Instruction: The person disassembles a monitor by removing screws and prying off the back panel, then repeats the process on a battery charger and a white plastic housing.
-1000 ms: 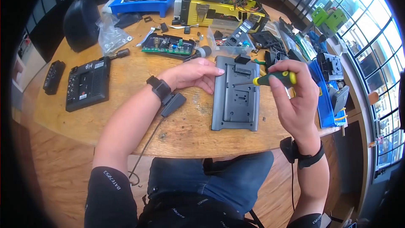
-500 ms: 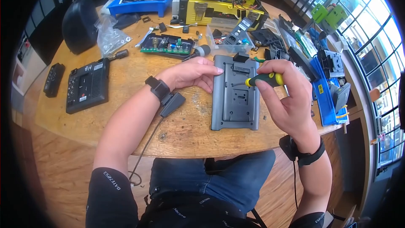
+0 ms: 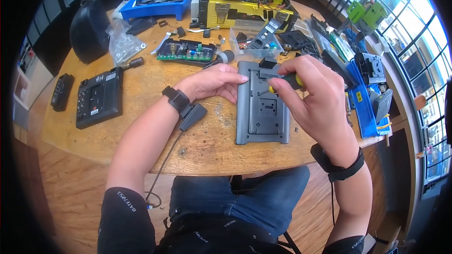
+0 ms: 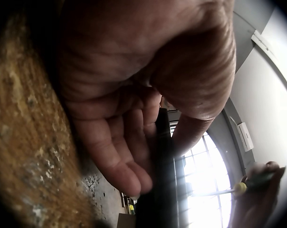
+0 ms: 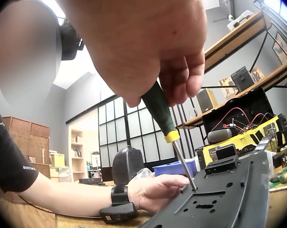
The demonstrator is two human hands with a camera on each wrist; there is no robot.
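Observation:
A dark grey plastic housing (image 3: 252, 129) with a recessed centre lies on the wooden table in front of me. My left hand (image 3: 214, 82) grips its left edge, thumb on top; in the left wrist view the fingers (image 4: 117, 156) are on the other side of it. My right hand (image 3: 313, 96) holds a screwdriver by its green and yellow handle (image 5: 157, 109). In the right wrist view the metal shaft (image 5: 184, 164) slants down, its tip at a small hole in the recessed part. From the head view, the right hand covers most of the handle.
Left on the table are a black monitor-like unit (image 3: 100, 98) and a small black block (image 3: 61, 92). Behind stand a green circuit board (image 3: 186, 51), a clear parts box (image 3: 240, 49), a blue tray (image 3: 160, 2) and a yellow toolbox (image 3: 235, 14). A blue bin (image 3: 365, 108) borders the right.
My right hand has moved left over the housing and turned, bringing the screwdriver more upright while its tip stays around the same spot. My left hand and the housing have hardly moved.

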